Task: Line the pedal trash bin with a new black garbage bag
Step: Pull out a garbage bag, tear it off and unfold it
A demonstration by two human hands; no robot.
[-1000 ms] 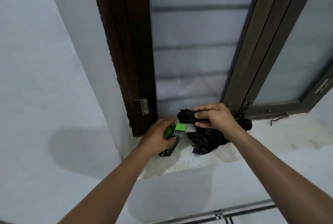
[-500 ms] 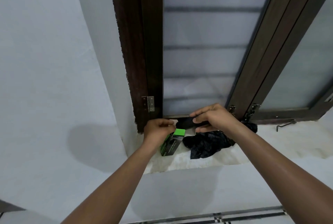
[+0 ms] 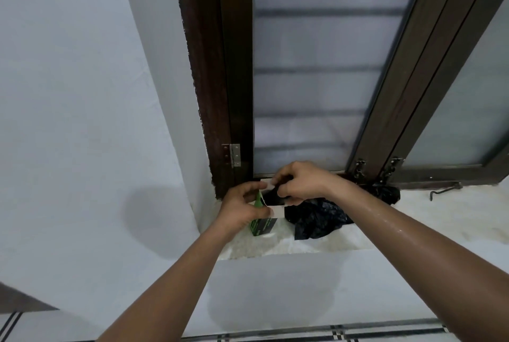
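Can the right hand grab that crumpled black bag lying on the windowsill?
Probably yes. The crumpled black bag lies right beneath the right hand with nothing between them, but that hand is busy pinching a black roll and would have to let go first.

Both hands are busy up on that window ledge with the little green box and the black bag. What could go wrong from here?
The green box stands near the front edge of the sill; a tug by the left hand might tip it off. The right hand pinches a black roll at the box's mouth, so thin plastic could tear or several bags come out. The loose black bag beside them could get dragged along.
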